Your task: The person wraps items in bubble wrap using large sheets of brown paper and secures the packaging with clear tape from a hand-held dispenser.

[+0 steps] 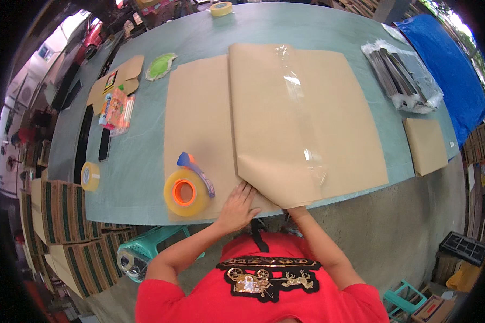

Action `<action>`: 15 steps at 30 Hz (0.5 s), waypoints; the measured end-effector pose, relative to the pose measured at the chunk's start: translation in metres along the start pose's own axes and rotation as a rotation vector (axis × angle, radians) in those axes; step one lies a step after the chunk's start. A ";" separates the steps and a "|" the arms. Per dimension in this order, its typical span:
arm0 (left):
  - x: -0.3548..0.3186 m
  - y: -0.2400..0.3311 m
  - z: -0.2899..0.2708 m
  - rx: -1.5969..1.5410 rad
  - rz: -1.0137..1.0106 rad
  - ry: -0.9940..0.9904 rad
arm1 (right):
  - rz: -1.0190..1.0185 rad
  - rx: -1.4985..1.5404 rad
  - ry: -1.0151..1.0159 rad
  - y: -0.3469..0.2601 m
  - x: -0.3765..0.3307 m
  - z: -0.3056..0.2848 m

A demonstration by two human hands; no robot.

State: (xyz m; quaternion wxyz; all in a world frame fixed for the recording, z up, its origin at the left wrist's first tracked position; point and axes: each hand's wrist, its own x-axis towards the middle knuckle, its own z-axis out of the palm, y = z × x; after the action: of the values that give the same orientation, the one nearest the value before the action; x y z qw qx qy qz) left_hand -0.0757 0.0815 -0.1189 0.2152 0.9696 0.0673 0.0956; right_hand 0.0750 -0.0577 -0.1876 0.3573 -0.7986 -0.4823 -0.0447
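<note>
Brown paper [272, 113], likely light, is wanting edge holds; your left hand [239, 207] is lying unclenched, right hand [297, 211] hiding its grip.

Grey floor [409, 210], large green table [129, 183], 2 teal stools [140, 245]; bright daylight [452, 19] upper right; blurred left, perhaps pale wall [37, 67].

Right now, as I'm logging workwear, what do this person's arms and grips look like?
Short red sleeves leave both forearms bare, with no watch or bracelet showing. The left grip wears no glove; the right grip is mostly hidden under brown cardboard.
</note>
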 end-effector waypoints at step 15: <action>0.043 0.013 0.011 -1.279 -0.984 0.185 | 1.141 1.162 -0.162 0.076 0.007 -0.139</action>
State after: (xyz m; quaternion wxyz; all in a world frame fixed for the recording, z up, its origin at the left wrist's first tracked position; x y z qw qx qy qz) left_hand -0.0306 0.0731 -0.1160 0.7385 0.5066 0.4358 0.0898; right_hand 0.1773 -0.1595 -0.1216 0.6460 -0.6093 0.0280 0.4589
